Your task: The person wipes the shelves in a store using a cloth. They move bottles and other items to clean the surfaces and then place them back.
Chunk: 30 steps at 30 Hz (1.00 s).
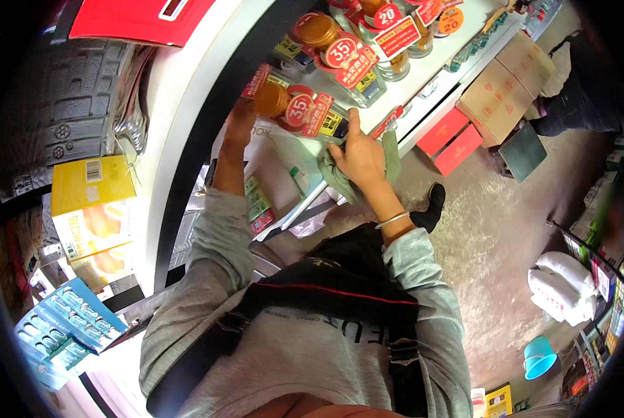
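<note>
Glass bottle [334, 127], orange cap [271, 99] at its L end, is betw. both hands near the shelf [423, 78] edge; long axis approx. L–R in view, can't tell if upright or tipped. L hand [239, 124] nearer the cap, fingers mostly hidden, so can't tell if gripping. R hand [363, 157] clutches bunched green cloth [334, 180], index finger extended by btl's far end. Btl: clear, squarish; cap smooth, round; red tag [322, 111] flat, w/ round badge. Cloth soft, creased. Similar capped bottles [367, 87] just beyond.
</note>
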Available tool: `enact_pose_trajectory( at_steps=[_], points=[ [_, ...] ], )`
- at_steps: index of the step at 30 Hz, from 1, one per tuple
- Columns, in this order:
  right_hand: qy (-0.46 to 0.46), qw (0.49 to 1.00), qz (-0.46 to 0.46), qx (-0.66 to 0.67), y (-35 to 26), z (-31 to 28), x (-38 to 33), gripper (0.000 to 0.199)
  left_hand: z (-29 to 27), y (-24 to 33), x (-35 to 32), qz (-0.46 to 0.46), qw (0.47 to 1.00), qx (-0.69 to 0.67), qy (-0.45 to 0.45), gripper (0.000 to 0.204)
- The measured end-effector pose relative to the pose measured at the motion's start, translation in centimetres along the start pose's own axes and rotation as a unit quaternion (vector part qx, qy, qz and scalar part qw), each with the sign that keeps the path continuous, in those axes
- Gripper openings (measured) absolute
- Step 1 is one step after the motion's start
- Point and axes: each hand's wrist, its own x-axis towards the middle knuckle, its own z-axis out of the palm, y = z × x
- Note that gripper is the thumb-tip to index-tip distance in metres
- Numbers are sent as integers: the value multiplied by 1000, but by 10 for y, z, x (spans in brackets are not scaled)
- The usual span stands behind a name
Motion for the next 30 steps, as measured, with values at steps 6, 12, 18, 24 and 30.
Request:
enact_pose_trajectory(
  at_steps=[6, 12, 18, 24, 30],
  points=[
    [-1, 1000, 0, -5, 3, 1, 2, 86, 3, -27, 30, -101, 987, -71, -101, 32],
    [-5, 1000, 0, -3, 0, 0, 0, 87, 35, 35, 35, 303, 827, 464, -89, 32],
    [5, 1000, -3, 8, 2, 2, 1, 86, 64, 90, 20, -58, 967, 213, -129, 41],
    [-4, 1000, 6, 14, 1, -1, 1, 85, 66, 70, 29, -26, 977, 139, -162, 24],
    [1, 1000, -8, 20, 3, 1, -1, 85, 84, 58, 33, -195, 966, -62, -157, 35]
  ],
)
